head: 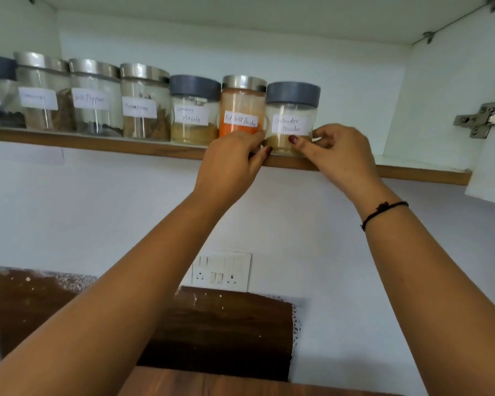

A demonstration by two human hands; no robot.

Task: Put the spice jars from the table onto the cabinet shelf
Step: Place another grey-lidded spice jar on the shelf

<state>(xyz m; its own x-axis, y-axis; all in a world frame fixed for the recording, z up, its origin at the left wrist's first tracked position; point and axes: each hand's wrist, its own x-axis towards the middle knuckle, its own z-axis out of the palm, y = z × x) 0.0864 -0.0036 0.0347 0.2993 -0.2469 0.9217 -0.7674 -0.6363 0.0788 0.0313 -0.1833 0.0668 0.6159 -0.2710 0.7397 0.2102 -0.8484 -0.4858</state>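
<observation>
- Since the left stretch of the cabinet shelf (pixel 126 145) is already lined with labelled jars, all upright, the action is at the right end of the row.
- Next along, the garam masala jar (pixel 195 110) and red chilli powder jar (pixel 242 107) stand snug together, so any sideways shove would bump them.
- The left hand (pixel 232 164) has its grip closed, thumb and fingertips pinching the lower left of the coriander powder jar (pixel 290 110), squeezed in by the chilli one.
- That coriander jar sits upright, last in line, close to the shelf's front edge, with its label facing out.
- The right hand (pixel 340 155) mirrors it, with the thumb on the front glass and the fingers curled round the lower right.
- My take: keep the base flat, slide it straight back in line with the others, don't twist the label away, and let go gently.
- There's bare shelf further right before the door hinge (pixel 480 120), so that's the safe side to drift towards.
</observation>
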